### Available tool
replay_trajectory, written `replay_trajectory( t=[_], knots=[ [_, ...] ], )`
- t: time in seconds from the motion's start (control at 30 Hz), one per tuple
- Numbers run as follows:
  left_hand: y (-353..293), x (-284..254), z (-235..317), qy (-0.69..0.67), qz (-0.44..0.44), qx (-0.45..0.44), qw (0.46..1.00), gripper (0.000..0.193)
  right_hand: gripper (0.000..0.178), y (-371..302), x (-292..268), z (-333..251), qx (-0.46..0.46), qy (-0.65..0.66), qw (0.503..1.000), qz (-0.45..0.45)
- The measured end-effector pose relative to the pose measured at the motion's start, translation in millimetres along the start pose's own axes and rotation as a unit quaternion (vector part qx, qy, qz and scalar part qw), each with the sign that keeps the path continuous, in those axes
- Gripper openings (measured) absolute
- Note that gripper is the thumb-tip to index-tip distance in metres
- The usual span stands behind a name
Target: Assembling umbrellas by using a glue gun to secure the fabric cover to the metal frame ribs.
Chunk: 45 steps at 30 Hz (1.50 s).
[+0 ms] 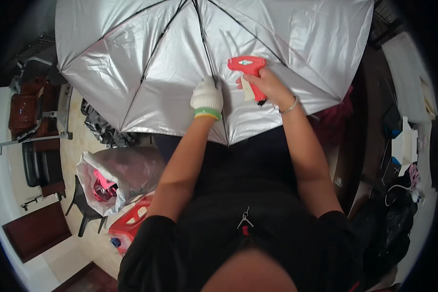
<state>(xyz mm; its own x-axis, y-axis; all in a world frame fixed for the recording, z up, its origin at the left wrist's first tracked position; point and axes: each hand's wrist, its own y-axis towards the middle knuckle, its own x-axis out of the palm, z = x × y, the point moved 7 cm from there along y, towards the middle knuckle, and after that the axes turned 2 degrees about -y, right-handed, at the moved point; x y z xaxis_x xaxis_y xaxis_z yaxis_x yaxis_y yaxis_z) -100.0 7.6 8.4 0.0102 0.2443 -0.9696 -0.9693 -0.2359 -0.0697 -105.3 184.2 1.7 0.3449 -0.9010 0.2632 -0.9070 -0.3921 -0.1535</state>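
- Two hands work over the silver umbrella, which lies opened in front of the person, its underside showing.
- The left hand, in a white glove, is curled at a dark rib; its fingertips are hidden, so I cannot tell whether it grips.
- The right hand, bare, is closed around the handle of a red gun-shaped tool, held over the fabric.
- More ribs fan out across the canopy, which blocks the view of whatever lies under it.
- To the left, below the canopy, stand a white sack with pink material inside, a red container and a black stool.
- At far right are black bags.
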Motion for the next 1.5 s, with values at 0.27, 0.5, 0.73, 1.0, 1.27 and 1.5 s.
replay_trajectory(
  t=[0.27, 0.5, 0.73, 1.0, 1.27, 1.5],
  knots=[
    [6, 16, -13, -0.058, -0.005, -0.013, 0.998, 0.042, 0.038, -10, 15, 11, 0.013, 0.016, 0.998, 0.064],
    [-21, 26, -23, -0.503, -0.082, -0.045, 0.859, 0.024, 0.025, -27, 42, 56, 0.027, 0.058, 0.981, 0.183],
    [-25, 36, -34, -0.575, -0.184, -0.13, 0.787, 0.017, 0.03, -34, 49, 47, 0.009, -0.21, 0.952, 0.223],
    [-24, 32, -30, -0.573, -0.147, -0.084, 0.802, 0.02, 0.025, -35, 42, 52, 0.048, -0.141, 0.971, 0.185],
    [-26, 28, -29, -0.578, -0.186, -0.083, 0.79, 0.019, 0.023, -31, 47, 54, 0.084, 0.038, 0.982, 0.166],
    [-24, 37, -30, -0.595, -0.204, -0.054, 0.776, 0.023, 0.026, -28, 50, 54, 0.095, 0.037, 0.985, 0.138]
  ],
)
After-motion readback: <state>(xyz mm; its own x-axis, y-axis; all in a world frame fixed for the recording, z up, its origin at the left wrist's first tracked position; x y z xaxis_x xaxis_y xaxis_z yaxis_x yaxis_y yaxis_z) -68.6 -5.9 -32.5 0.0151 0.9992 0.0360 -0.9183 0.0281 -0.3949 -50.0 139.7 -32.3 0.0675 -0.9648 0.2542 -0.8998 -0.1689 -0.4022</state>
